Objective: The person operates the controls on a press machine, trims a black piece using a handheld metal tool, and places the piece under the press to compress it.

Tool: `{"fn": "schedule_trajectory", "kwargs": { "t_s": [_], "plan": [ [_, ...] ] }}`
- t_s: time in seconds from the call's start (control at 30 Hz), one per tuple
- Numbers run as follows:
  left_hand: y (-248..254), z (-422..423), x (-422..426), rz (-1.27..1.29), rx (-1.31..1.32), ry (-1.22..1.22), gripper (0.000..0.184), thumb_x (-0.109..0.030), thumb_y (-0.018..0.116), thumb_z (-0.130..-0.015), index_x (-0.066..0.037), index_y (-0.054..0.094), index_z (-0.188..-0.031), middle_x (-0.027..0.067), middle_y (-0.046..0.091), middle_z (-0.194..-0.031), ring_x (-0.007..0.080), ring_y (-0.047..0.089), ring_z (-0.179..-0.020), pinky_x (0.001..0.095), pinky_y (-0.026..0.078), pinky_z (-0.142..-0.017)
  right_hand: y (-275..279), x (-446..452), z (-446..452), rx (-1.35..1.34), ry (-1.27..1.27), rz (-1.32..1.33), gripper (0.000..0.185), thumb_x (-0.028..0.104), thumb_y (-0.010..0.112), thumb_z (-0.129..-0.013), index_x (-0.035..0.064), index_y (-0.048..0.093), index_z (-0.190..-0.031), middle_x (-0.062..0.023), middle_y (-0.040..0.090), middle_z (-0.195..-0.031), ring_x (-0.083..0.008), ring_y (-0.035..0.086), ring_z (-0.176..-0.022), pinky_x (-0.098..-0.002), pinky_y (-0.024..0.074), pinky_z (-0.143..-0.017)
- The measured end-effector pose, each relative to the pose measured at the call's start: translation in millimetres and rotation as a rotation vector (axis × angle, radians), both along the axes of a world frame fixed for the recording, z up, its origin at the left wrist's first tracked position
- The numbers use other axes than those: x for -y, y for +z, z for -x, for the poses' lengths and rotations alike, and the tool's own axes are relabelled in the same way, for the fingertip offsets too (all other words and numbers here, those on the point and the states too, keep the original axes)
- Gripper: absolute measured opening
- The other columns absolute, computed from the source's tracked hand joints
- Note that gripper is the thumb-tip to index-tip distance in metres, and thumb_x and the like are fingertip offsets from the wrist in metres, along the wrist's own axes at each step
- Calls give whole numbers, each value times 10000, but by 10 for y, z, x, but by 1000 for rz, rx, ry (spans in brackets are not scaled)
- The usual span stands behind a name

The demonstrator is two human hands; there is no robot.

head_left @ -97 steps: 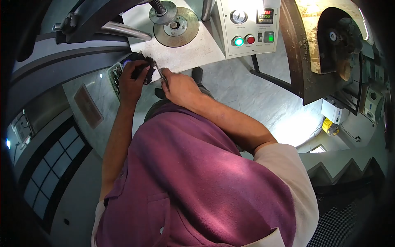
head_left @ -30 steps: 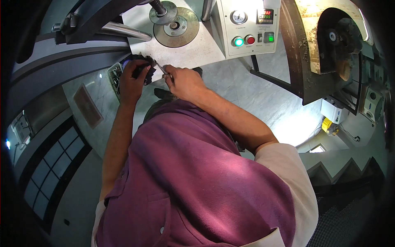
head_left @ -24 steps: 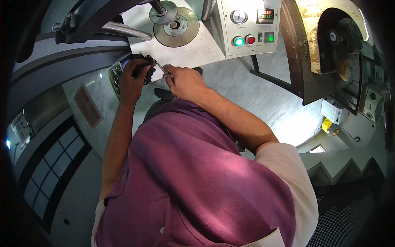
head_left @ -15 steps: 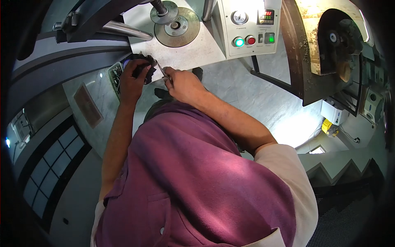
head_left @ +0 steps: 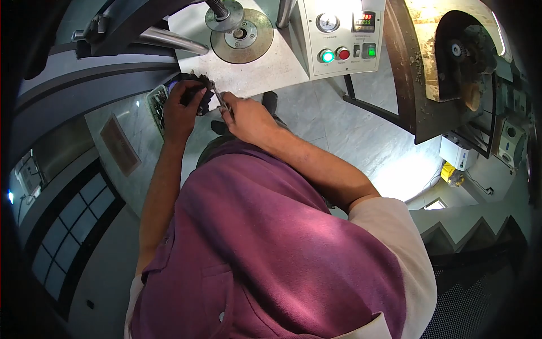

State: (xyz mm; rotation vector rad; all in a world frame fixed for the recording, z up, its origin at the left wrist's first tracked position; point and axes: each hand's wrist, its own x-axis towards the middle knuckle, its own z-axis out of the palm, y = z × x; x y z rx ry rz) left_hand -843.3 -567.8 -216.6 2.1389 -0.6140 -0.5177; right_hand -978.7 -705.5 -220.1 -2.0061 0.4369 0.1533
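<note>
My left hand (head_left: 181,108) is closed on a dark piece with a jagged, toothed edge (head_left: 206,103), near the front left corner of the white machine table (head_left: 276,79). Much of that piece is covered by my fingers, and its kind does not show. From the right, my right hand (head_left: 248,116) grips a thin metal tool (head_left: 217,92). Its tip reaches to the dark piece's right edge; whether they touch I cannot tell. Below and left of my left hand is a tray of small dark items (head_left: 156,108).
A round metal plate (head_left: 258,45) sits beneath a screw press disc (head_left: 224,18). Right of it stands a control box (head_left: 339,62) with a gauge and lit buttons. A brown-stained machine housing (head_left: 412,73) rises at far right. A steel bar (head_left: 169,39) crosses upper left.
My right hand has shifted slightly left and down, turning the tool a little steeper. My left hand and the dark piece stay nearly in place.
</note>
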Motion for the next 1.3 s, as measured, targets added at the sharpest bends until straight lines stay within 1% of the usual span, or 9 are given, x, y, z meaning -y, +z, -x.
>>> {"fn": "schedule_trajectory", "kwargs": {
  "t_s": [0.23, 0.37, 0.43, 0.83, 0.87, 0.93, 1.07, 1.13, 1.3],
  "plan": [
    [-20, 25, 9, -8, 2, 34, 183, -148, 726, -876, -67, 654, -1024, 46, 680, -929, 142, 651, -848, 286, 497, -781, 42, -56, -34, 8, -51, -5, 283, 172, 554, -920, -35, 523, -1111, -292, 653, -804, -475, 641, -792, -554, 500, -745],
    [-2, 32, 10, -6, 18, 24, 183, -155, 726, -880, -67, 651, -1022, 43, 684, -924, 135, 650, -842, 286, 500, -776, -33, -65, -29, -54, 2, 30, 276, 175, 550, -927, -32, 514, -1106, -291, 651, -806, -479, 638, -798, -558, 494, -748],
    [-10, 20, 2, -3, 16, 20, 185, -157, 726, -883, -67, 649, -1025, 42, 685, -927, 133, 650, -844, 284, 500, -776, -34, -80, -21, 4, -21, -36, 279, 193, 540, -939, -20, 513, -1117, -290, 655, -832, -475, 639, -818, -559, 493, -755],
    [-48, 46, 10, 39, -31, 68, 211, -171, 717, -900, -65, 629, -1060, 49, 687, -947, 124, 647, -851, 276, 500, -781, 23, 1, -39, -39, 1, 6, 309, 219, 537, -943, 15, 525, -1175, -260, 672, -863, -462, 645, -834, -550, 499, -756],
    [-47, 47, 10, 19, -39, 67, 211, -177, 715, -902, -65, 628, -1059, 51, 688, -949, 125, 646, -854, 277, 500, -783, 22, 11, -30, -40, 1, 6, 309, 219, 537, -943, 15, 525, -1175, -260, 672, -863, -462, 645, -834, -550, 499, -756],
    [-44, 47, 12, 23, -25, 58, 212, -182, 712, -905, -67, 628, -1062, 52, 688, -949, 127, 647, -857, 278, 499, -786, 18, 34, -28, -39, 21, 54, 257, 195, 540, -908, -4, 540, -1071, -260, 665, -845, -453, 655, -804, -558, 509, -737],
    [-17, 71, 31, 17, -53, 82, 213, -189, 702, -914, -69, 622, -1070, 54, 688, -945, 134, 646, -857, 283, 498, -787, 1, 13, -31, 6, -13, -2, 257, 191, 543, -902, -4, 544, -1070, -258, 667, -846, -446, 658, -811, -553, 513, -745],
    [-14, 95, 42, 32, -45, 85, 212, -187, 699, -916, -65, 619, -1070, 53, 687, -940, 135, 644, -856, 284, 498, -783, -14, 19, -38, -46, 22, 32, 318, 190, 555, -925, 0, 528, -1179, -261, 673, -864, -455, 650, -842, -542, 502, -757],
    [-23, 101, 1, 64, -46, 77, 207, -172, 697, -918, -56, 614, -1069, 54, 682, -943, 136, 640, -846, 290, 496, -777, 9, -25, -52, -54, -40, 17, 309, 191, 551, -929, -4, 529, -1168, -267, 668, -829, -466, 648, -802, -548, 505, -730]
  ]
}}
